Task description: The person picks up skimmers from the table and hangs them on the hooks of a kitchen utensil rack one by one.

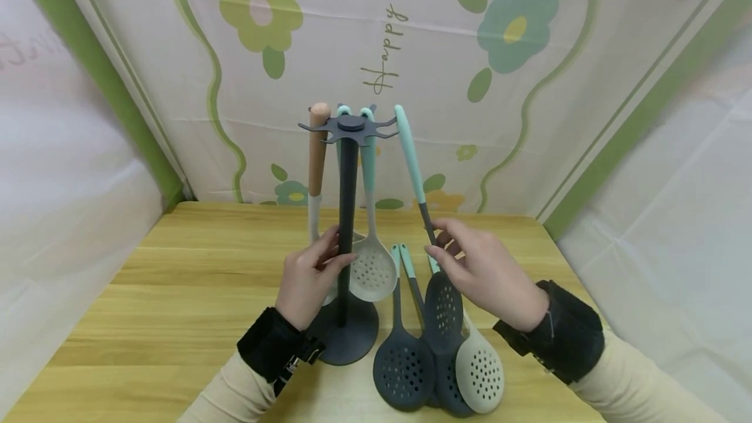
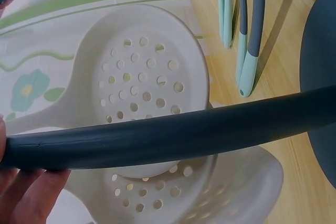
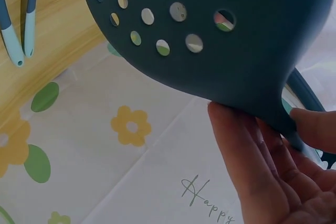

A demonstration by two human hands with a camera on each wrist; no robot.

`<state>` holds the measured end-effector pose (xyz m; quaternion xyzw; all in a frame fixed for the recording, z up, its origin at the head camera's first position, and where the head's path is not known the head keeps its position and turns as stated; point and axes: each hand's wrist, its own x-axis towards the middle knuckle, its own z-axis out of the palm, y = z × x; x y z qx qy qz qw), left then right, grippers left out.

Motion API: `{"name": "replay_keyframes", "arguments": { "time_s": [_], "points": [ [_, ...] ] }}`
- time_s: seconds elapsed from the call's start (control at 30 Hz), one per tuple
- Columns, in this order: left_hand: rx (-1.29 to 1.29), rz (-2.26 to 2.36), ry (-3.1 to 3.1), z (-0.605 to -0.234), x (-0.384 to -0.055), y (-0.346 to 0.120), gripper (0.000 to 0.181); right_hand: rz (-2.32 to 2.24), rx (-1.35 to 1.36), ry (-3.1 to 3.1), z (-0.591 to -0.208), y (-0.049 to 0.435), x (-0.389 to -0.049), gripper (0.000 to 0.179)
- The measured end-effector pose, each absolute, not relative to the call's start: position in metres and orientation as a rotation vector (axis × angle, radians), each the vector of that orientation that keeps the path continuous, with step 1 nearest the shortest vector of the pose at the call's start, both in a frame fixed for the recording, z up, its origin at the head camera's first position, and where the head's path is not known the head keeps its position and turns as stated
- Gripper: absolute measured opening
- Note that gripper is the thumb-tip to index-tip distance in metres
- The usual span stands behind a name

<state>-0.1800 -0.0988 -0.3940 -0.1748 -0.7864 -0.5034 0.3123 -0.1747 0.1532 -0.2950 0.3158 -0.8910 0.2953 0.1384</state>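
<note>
My left hand grips the post of a dark utensil stand. In my right hand, the thumb and fingers pinch the neck of a dark skimmer with a mint handle. Its perforated head hangs downward, and the handle's tip is up beside the hooks at the stand's top; I cannot tell whether it is hooked. On the stand hang a pale skimmer with a mint handle and a utensil with a brown handle. More pale utensils there are partly hidden behind the post.
Right of the stand's round base, several skimmers lie on the wooden table, among them a dark one and a pale one. Their heads overlap. A flower-printed cloth rises behind the table, with white cloth at both sides.
</note>
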Motion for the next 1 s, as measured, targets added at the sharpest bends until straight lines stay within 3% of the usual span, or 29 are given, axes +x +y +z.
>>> {"name": "replay_keyframes", "arguments": {
  "time_s": [0.47,1.0],
  "points": [
    [-0.465,-1.291,-2.074,-0.396,-0.181,-0.099,0.045,0.781,0.934,-2.555,-0.301,0.143,-0.176,0.026],
    [-0.525,-1.242,-2.053,-0.4,-0.181,-0.099,0.042,0.98,1.01,-2.621,-0.317,0.128,-0.185,0.039]
  ]
}}
